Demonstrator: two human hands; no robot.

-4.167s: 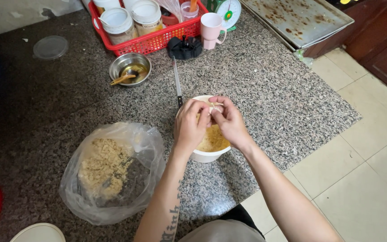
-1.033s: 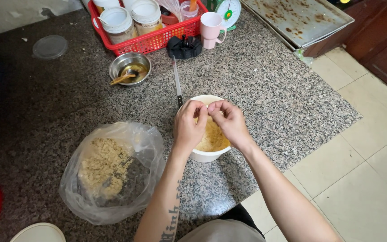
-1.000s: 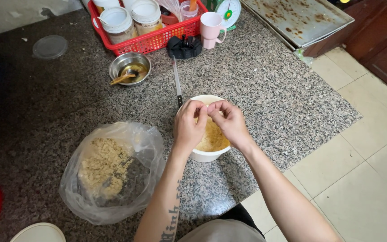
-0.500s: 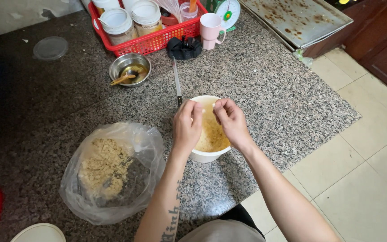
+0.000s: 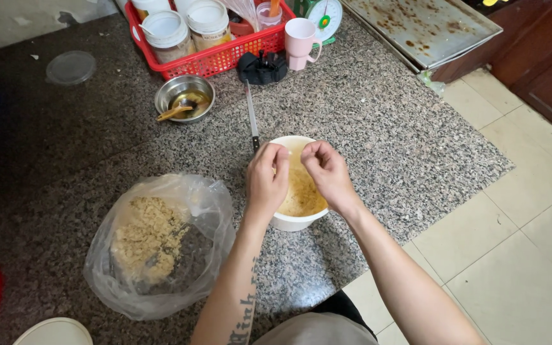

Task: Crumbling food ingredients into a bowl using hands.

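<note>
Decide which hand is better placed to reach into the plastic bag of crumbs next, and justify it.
Probably the left hand: it hovers over the white bowl on the side nearest the plastic bag; the right hand would have to cross over.

White bowl (image 5: 292, 220) upright on granite, holding yellow crumbly mixture (image 5: 301, 191).

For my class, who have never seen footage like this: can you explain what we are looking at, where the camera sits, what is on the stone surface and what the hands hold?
There is no machine here. The single picture comes from a camera worn on a person's head, looking down at their own bare arms. The left hand and right hand hover with fingers curled over a white bowl of yellowish crumbly mix; whether they pinch any is hard to tell. On the granite slab, laid on the floor, sit a clear plastic bag of similar crumbs, a small steel bowl with a spoon, a knife, a pink mug and a red basket of jars.
</note>
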